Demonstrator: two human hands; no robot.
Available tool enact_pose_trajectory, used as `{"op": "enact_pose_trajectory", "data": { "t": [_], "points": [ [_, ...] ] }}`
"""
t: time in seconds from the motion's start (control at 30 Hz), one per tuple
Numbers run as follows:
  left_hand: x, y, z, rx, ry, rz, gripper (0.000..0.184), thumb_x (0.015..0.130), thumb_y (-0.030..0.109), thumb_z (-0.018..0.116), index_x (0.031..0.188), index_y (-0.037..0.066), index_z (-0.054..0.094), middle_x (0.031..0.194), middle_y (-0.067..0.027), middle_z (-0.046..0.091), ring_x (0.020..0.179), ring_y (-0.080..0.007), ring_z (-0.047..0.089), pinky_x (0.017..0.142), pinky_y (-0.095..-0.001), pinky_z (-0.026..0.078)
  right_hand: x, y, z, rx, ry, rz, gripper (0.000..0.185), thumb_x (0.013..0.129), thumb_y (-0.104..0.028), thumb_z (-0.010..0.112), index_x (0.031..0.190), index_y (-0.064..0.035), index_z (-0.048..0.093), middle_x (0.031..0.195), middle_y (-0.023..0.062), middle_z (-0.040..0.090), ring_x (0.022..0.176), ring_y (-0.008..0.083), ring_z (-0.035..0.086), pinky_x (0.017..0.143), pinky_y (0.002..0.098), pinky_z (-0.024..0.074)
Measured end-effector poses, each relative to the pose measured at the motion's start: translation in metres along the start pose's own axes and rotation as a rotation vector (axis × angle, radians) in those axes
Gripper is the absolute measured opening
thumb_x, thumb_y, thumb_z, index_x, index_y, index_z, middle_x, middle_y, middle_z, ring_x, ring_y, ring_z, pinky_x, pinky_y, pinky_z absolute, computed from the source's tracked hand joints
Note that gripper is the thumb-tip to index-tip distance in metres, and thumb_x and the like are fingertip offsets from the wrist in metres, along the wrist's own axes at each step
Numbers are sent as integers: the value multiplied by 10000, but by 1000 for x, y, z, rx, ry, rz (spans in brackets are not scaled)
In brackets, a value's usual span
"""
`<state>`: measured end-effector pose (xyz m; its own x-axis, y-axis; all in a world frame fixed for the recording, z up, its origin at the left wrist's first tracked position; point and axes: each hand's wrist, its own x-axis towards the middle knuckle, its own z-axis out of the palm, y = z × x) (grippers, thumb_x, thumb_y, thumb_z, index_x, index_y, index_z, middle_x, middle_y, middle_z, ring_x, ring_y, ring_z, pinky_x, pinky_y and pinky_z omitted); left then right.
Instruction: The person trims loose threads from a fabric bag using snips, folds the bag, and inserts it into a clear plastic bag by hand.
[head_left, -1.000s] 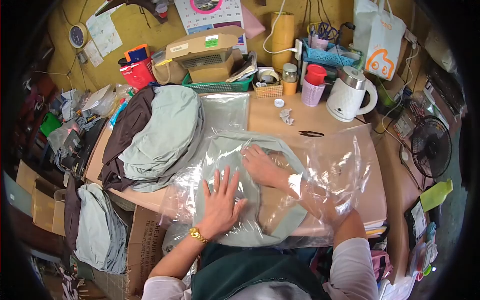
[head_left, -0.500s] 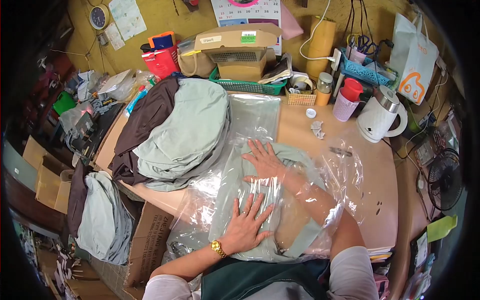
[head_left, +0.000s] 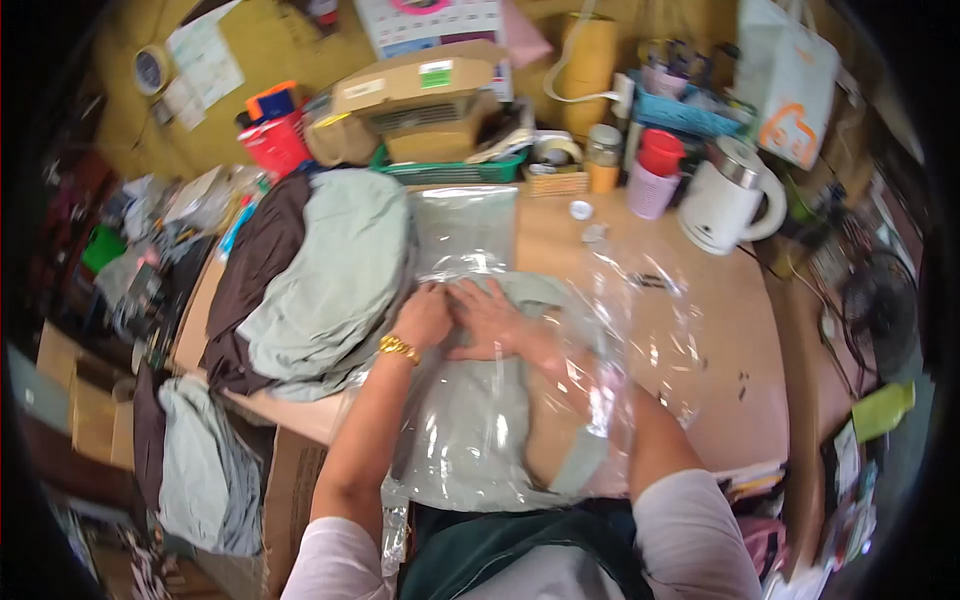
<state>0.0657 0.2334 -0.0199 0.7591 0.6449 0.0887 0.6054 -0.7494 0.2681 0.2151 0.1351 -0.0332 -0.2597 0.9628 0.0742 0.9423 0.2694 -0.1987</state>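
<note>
A pale grey-green cloth [head_left: 470, 420] lies inside a clear plastic bag [head_left: 650, 330] on the table before me. My left hand [head_left: 425, 315], with a gold watch at the wrist, has its fingers curled at the bag's upper left edge; what they pinch is too small to make out. Touching it on the right, my right hand [head_left: 487, 318] is inside the bag, fingers spread flat on the cloth near its top left corner. The forearm runs out through the bag's right side.
Brown and grey-green cloths [head_left: 335, 270] are piled at the left of the table [head_left: 735, 410]. Flat clear bags [head_left: 465, 225] lie behind my hands. A white kettle [head_left: 715, 205] and pink cup [head_left: 652, 190] stand at the back right. More cloth [head_left: 205, 470] hangs lower left.
My left hand has moved from the middle of the cloth up to the bag's upper left edge, its fingers now curled. The right hand stays inside the bag. The view has shifted.
</note>
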Motion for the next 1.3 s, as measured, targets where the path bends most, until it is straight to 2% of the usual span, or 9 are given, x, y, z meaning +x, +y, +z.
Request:
{"op": "enact_pose_trajectory", "data": {
  "t": [0.27, 0.33, 0.43, 0.5, 0.63, 0.7, 0.93, 1.1, 1.3],
  "points": [
    [6, -7, 23, 85, 339, -162, 261, 924, 266, 572, 960, 8, 597, 1040, -254, 595, 933, -430, 605, 798, -505, 495, -100, -10, -7, -99, 227, -222, 647, 930, -532, 512, 1414, -107, 452, 1452, 175, 434, 1388, 328, 343, 1114, 482, 323],
    [10, -9, 22, 26, 350, -160, 329, 971, 302, 501, 910, -5, 600, 900, -268, 634, 833, -448, 620, 739, -525, 495, -152, 3, -48, 409, -12, -265, 521, 1013, -445, 376, 1344, -69, 519, 1390, 200, 492, 1314, 344, 449, 1100, 450, 373],
    [10, -15, 20, 57, 344, -98, 443, 1008, 349, 420, 878, -26, 617, 817, -276, 645, 782, -464, 623, 710, -541, 492, -266, -19, -92, 1697, 24, 489, 427, 990, -293, 490, 1208, 62, 583, 1255, 201, 597, 1098, 288, 613, 991, 399, 476],
    [12, -16, 17, 23, 314, -127, 532, 1017, 386, 378, 875, -49, 649, 863, -290, 650, 828, -471, 625, 736, -540, 494, -331, -27, -116, 1924, -85, 343, 367, 963, -246, 554, 1189, 38, 608, 1157, 188, 640, 1033, 257, 639, 910, 365, 502],
    [16, -18, 18, 26, 250, -168, 594, 1016, 407, 357, 852, -62, 682, 891, -297, 653, 859, -466, 631, 768, -536, 500, -444, -42, -108, 1248, -301, 228, 287, 919, -187, 636, 1142, -6, 640, 1015, 135, 696, 925, 190, 672, 795, 301, 533],
    [15, -11, 19, 121, 237, -181, 608, 1009, 424, 365, 820, -56, 685, 884, -292, 655, 852, -464, 634, 769, -538, 500, -478, -55, -80, 1347, 34, 931, 174, 910, -98, 598, 1032, 9, 659, 893, 100, 704, 796, 172, 674, 700, 271, 534],
    [3, 24, -25, 84, 325, -29, 566, 964, 450, 485, 1356, 48, 419, 1356, -239, 475, 1223, -447, 461, 984, -540, 386, -400, -106, -143, -1, 1463, 1098, 177, 934, -14, 484, 1063, 3, 604, 1046, 104, 612, 956, 170, 601, 851, 289, 464],
    [-24, 79, -9, 210, 181, 44, 680, 953, 508, 464, 1524, 198, 265, 1586, -133, 220, 1470, -369, 142, 1122, -642, 113, -214, -151, -116, 179, 662, 130, 600, 865, -454, 625, 1369, -158, 492, 1470, 166, 393, 1451, 338, 220, 1122, 664, 109],
    [-29, 65, 38, 243, 125, -142, 678, 977, 572, 326, 1552, 244, 177, 1613, -106, 140, 1477, -369, 109, 1094, -702, 83, -283, -2, -94, -74, 225, 1118, 615, 893, -530, 529, 1331, -99, 543, 1412, 166, 474, 1314, 319, 434, 1100, 548, 266]
  ]
}}
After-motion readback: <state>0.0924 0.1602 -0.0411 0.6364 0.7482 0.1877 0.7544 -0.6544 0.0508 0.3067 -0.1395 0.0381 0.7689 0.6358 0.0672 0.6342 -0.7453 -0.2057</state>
